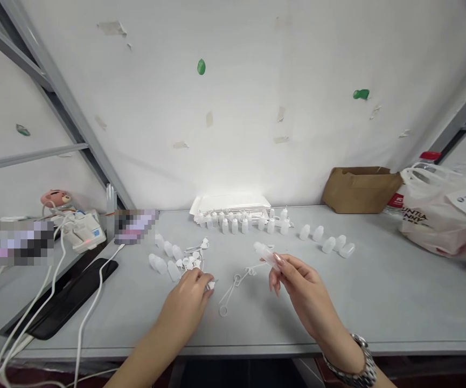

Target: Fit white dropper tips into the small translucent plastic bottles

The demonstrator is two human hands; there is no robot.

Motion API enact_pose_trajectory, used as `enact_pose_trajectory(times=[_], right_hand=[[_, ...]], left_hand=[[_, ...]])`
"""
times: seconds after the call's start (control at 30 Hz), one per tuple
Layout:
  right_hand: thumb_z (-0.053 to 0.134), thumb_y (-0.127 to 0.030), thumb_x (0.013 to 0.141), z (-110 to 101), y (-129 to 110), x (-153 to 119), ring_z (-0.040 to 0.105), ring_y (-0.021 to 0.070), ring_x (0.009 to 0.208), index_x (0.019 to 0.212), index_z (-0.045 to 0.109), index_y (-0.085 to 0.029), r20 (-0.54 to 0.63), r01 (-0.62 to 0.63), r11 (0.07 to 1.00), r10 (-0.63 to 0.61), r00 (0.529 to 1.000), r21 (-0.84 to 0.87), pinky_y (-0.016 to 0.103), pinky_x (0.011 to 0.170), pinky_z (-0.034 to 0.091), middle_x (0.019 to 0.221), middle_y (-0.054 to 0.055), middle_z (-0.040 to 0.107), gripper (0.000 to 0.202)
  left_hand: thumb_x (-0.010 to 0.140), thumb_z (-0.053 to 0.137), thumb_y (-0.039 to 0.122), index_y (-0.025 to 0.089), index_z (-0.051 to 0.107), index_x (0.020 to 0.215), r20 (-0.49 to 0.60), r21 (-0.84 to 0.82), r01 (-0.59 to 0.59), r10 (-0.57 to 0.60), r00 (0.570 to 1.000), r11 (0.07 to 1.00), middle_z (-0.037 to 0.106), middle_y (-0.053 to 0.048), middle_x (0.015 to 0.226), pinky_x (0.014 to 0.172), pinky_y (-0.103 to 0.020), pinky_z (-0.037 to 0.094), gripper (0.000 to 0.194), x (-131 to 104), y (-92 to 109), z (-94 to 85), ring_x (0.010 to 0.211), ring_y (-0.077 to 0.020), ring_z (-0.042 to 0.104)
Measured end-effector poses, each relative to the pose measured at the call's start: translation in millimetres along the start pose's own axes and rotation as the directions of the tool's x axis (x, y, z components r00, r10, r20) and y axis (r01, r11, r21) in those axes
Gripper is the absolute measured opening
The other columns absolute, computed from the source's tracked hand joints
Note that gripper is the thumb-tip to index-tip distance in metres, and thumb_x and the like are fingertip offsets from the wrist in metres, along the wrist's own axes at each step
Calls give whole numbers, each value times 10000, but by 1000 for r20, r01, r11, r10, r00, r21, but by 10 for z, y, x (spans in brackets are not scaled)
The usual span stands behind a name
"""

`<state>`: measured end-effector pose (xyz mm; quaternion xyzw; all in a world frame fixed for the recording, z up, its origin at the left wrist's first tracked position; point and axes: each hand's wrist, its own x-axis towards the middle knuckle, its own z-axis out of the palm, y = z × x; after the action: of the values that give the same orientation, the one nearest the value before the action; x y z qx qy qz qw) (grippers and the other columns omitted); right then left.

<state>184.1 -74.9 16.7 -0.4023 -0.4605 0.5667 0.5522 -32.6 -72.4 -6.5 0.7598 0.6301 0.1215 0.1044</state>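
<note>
My right hand point(297, 285) pinches a small translucent squeeze bottle point(264, 252) between thumb and fingers, tilted with its neck up to the left. My left hand point(190, 299) is closed on a small white cap point(211, 284), partly hidden by the fingers. Just beyond that hand lies a pile of white caps point(190, 262) with thin straps. Several loose bottles point(173, 270) lie to the left of the pile. Between my hands, thin white looped straps point(236, 281) rest on the table.
Capped bottles point(235, 225) stand in rows at the back before a white plastic packet point(233, 202). More bottles point(328, 245) lie to the right. A cardboard box point(357, 191) and a plastic bag point(438, 215) stand far right. Cables point(99, 280) and a black phone-like slab point(73, 299) lie left.
</note>
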Motion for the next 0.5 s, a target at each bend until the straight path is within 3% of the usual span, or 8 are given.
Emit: enact_pose_trajectory(times=[0.17, 0.3, 0.5], right_hand=[[555, -402, 808, -30, -17, 20, 448, 140, 561, 870, 662, -164, -21, 19, 1000, -19, 1000, -3, 302, 635, 359, 575, 1, 547, 268], [558, -395, 808, 4, 24, 5, 458, 133, 565, 816, 661, -171, 11, 8, 1000, -8, 1000, -27, 299, 642, 373, 582, 0, 558, 246], [592, -395, 784, 68, 65, -16, 466, 139, 555, 784, 647, -178, 15, 12, 999, -11, 1000, -50, 309, 622, 387, 569, 4, 561, 224]], left_hand=[[800, 413, 174, 194, 613, 1009, -11, -8, 11, -11, 1000, 1000, 605, -87, 940, 735, -340, 437, 290, 10, 35, 4, 925, -237, 546], [817, 359, 133, 182, 637, 923, -15, -18, 18, -19, 1000, 1000, 608, -86, 911, 731, -330, 436, 301, 34, 63, 47, 871, -217, 562], [813, 373, 137, 168, 589, 1067, -112, -37, 6, -10, 994, 999, 614, -99, 928, 758, -351, 439, 335, 35, 21, 107, 916, -237, 559]])
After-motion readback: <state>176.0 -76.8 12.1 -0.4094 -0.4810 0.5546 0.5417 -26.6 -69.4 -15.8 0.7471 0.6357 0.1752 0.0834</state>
